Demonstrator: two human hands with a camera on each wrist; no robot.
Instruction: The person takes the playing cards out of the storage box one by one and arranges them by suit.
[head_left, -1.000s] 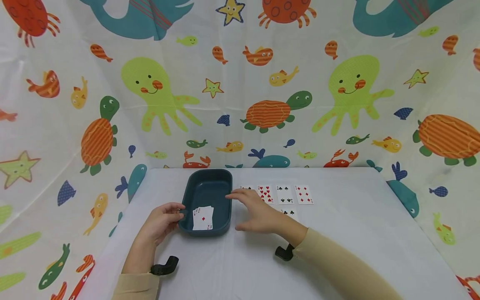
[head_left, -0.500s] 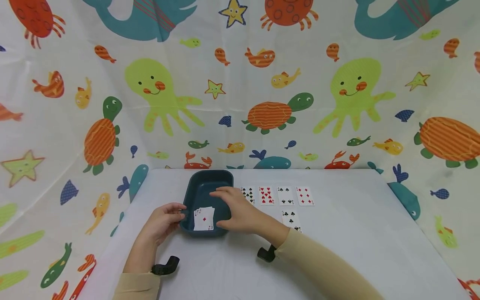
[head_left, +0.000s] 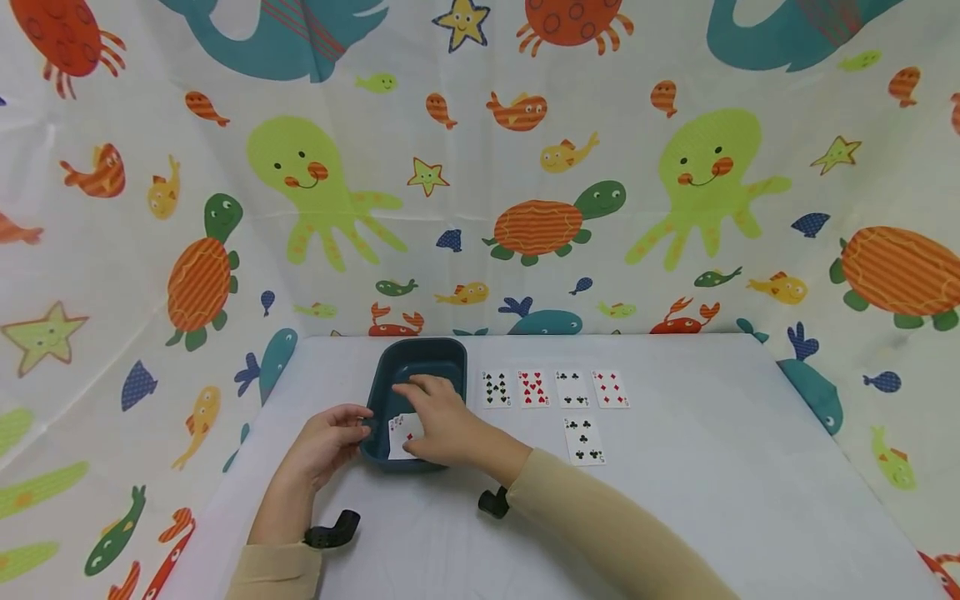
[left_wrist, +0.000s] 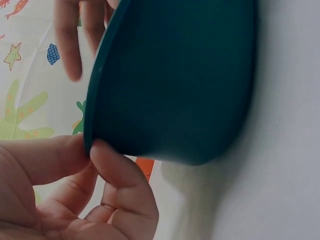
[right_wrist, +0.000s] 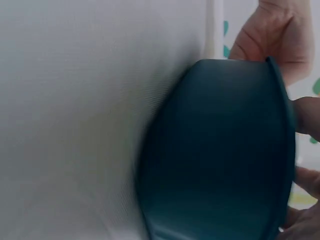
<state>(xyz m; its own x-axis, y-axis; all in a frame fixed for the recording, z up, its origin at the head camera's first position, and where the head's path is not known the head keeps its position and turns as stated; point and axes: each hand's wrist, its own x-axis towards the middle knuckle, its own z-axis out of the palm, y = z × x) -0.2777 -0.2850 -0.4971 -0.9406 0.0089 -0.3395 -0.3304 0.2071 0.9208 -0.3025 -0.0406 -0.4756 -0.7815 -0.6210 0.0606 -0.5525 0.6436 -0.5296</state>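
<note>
A dark teal tray [head_left: 452,358] stands on the white table, with a small pile of playing cards [head_left: 399,432] face up at its near end. My left hand [head_left: 358,428] pinches the tray's near left rim between thumb and finger, seen close in the left wrist view [left_wrist: 92,148] against the tray's outer wall [left_wrist: 190,85]. My right hand [head_left: 422,417] reaches into the tray, and its relaxed fingers lie over the pile and hide most of it. In the right wrist view the tray wall [right_wrist: 225,150] fills the frame, with fingers [right_wrist: 307,122] past its rim.
Right of the tray a row of face-up cards [head_left: 552,388] lies on the table, with one more clubs card [head_left: 584,439] below it. A sea-creature patterned cloth [head_left: 480,167] walls in the back and both sides.
My right hand has moved left from the card row, across the tray's rim and down over the pile inside. The left hand and the tray have stayed in place.
</note>
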